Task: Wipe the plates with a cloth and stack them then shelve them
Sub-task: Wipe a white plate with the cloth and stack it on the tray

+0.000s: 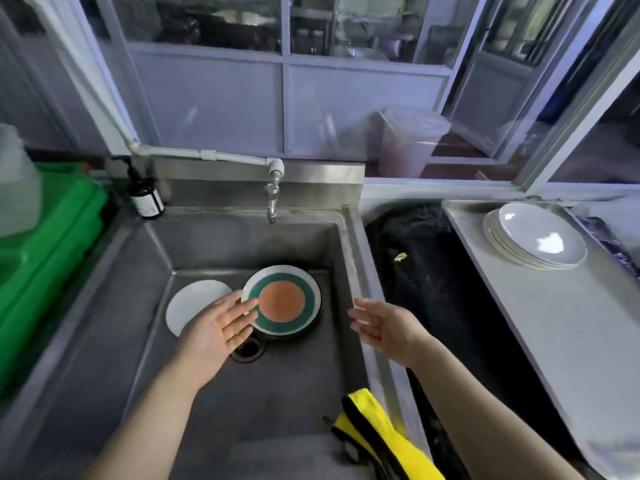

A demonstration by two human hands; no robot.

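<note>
Here both hands [221, 327] [384, 327] spread, holding nothing; banded plate [282, 299] flat, face up in sink [104, 306].

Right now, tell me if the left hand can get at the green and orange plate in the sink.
Probably yes. The left hand is open over the sink, its fingertips at the rim of the green and orange plate. Nothing lies between them; the white plate is off to the side.
</note>
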